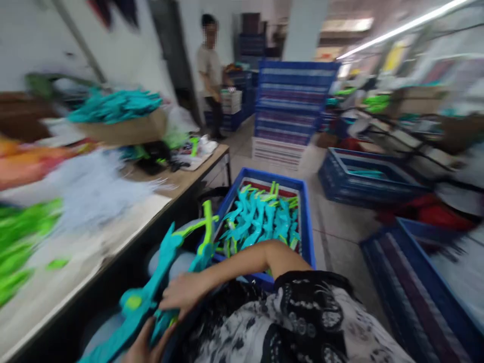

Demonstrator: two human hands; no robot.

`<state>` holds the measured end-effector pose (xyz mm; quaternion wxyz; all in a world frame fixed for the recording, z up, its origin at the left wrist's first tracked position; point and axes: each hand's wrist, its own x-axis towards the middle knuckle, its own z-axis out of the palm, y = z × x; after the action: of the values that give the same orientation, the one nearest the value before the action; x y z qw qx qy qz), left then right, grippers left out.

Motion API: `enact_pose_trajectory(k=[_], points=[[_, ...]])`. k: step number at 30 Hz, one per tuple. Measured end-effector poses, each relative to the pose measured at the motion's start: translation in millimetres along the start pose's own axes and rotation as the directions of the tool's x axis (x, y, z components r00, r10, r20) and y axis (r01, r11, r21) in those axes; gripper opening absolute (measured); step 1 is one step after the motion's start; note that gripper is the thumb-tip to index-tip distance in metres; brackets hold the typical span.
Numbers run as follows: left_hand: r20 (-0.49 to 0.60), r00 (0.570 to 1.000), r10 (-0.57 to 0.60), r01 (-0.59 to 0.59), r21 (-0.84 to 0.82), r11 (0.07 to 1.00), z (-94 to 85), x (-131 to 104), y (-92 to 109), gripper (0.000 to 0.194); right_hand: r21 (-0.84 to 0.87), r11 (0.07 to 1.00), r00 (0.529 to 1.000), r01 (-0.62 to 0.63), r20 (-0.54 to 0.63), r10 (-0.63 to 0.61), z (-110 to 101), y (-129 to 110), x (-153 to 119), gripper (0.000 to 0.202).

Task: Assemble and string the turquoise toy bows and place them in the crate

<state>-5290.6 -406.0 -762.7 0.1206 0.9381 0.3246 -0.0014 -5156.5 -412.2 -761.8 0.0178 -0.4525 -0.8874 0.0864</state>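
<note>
Two long teal plastic pieces with lime-green ends, one of them a jointed teal piece (141, 302) with a round lime disc, lie across my lap at the lower left. My right hand (185, 292) reaches in from the right and closes over the teal part nearer me. At the bottom edge, my left hand (147, 345) has its fingers around the lower end of the same teal part; its palm is cut off by the frame. Beside my right forearm, a blue crate (309, 232) holds many similar teal-and-lime pieces (260, 217).
To the left, a workbench (124, 242) carries lime-green parts (26, 242), a pile of thin white strips (102, 191) and a cardboard box (124, 132) heaped with teal parts. Blue crates (363, 176) stand on the right. A person (212, 70) stands near stacked crates (295, 101) at the back.
</note>
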Motion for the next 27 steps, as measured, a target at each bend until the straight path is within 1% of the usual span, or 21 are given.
enact_pose_trajectory(k=[1,2,3,4,5,6,8,9,11,13,15,17,19,22,24,27], points=[[-0.034,0.995,-0.099,0.098,-0.024,0.995,1.0,-23.5,-9.2,0.049,-0.001,1.0,0.999,0.017,0.04,-0.017,-15.0,-4.1,-6.1,0.041],[-0.069,0.978,-0.195,0.193,-0.033,0.981,3.1,-44.8,-13.3,0.05,0.026,0.998,0.995,0.056,0.079,-0.058,-31.5,-5.5,-10.1,0.039],[-0.101,0.96,-0.261,0.259,-0.03,0.965,6.3,-61.7,-13.3,0.05,0.091,0.989,0.987,0.121,0.093,-0.129,-48.6,-3.6,-10.5,0.035],[-0.127,0.948,-0.292,0.293,-0.017,0.956,10.3,-72.8,-10.9,0.051,0.142,0.981,0.985,0.133,0.094,-0.147,-65.3,1.3,-6.0,0.031],[-0.137,0.947,-0.289,0.293,0.007,0.956,14.6,-78.3,-8.0,0.051,0.174,0.982,0.996,0.078,0.031,-0.085,-80.5,8.2,3.5,0.028],[-0.131,0.949,-0.285,0.29,0.022,0.957,19.2,-79.5,-5.9,0.051,0.171,0.985,0.997,0.015,-0.079,-0.002,-93.6,15.7,17.6,0.027],[-0.087,0.956,-0.281,0.283,0.007,0.959,28.3,-76.5,-4.5,0.054,0.124,0.99,0.963,-0.072,-0.25,0.101,-111.9,29.1,54.9,0.026],[-0.051,0.959,-0.277,0.277,-0.014,0.961,32.5,-75.1,-4.7,0.056,0.083,0.991,0.941,-0.106,-0.313,0.127,-117.5,34.6,75.8,0.026],[0.022,0.959,-0.282,0.283,-0.077,0.956,39.5,-75.1,-5.2,0.06,-0.016,0.99,0.926,-0.141,-0.357,0.126,-123.6,44.3,118.0,0.027],[0.053,0.952,-0.301,0.305,-0.146,0.941,43.2,-77.1,-5.6,0.067,-0.087,0.985,0.932,-0.149,-0.346,0.111,-125.6,54.4,157.3,0.031],[0.029,0.941,-0.337,0.336,-0.191,0.922,43.5,-78.0,-7.1,0.073,-0.112,0.983,0.943,-0.146,-0.317,0.104,-125.2,64.3,189.9,0.034],[-0.005,0.929,-0.371,0.362,-0.201,0.91,41.8,-76.3,-10.6,0.074,-0.108,0.983,0.951,-0.146,-0.29,0.109,-123.4,72.7,213.1,0.032],[0.0,0.92,-0.391,0.382,-0.22,0.898,39.8,-72.9,-16.6,0.074,-0.105,0.984,0.959,-0.141,-0.261,0.11,-121.9,79.4,226.1,0.029],[0.067,0.926,-0.371,0.374,-0.294,0.88,38.5,-68.1,-28.0,0.079,-0.091,0.984,0.964,-0.15,-0.233,0.125,-125.4,89.7,232.3,0.034],[0.11,0.925,-0.365,0.38,-0.325,0.866,37.8,-65.9,-34.5,0.081,-0.071,0.984,0.969,-0.161,-0.199,0.145,-133.1,98.2,233.6,0.036],[0.169,0.917,-0.362,0.4,-0.357,0.844,34.0,-62.0,-41.1,0.083,-0.031,0.988,0.984,-0.152,-0.094,0.149,-146.6,111.0,237.9,0.034]])
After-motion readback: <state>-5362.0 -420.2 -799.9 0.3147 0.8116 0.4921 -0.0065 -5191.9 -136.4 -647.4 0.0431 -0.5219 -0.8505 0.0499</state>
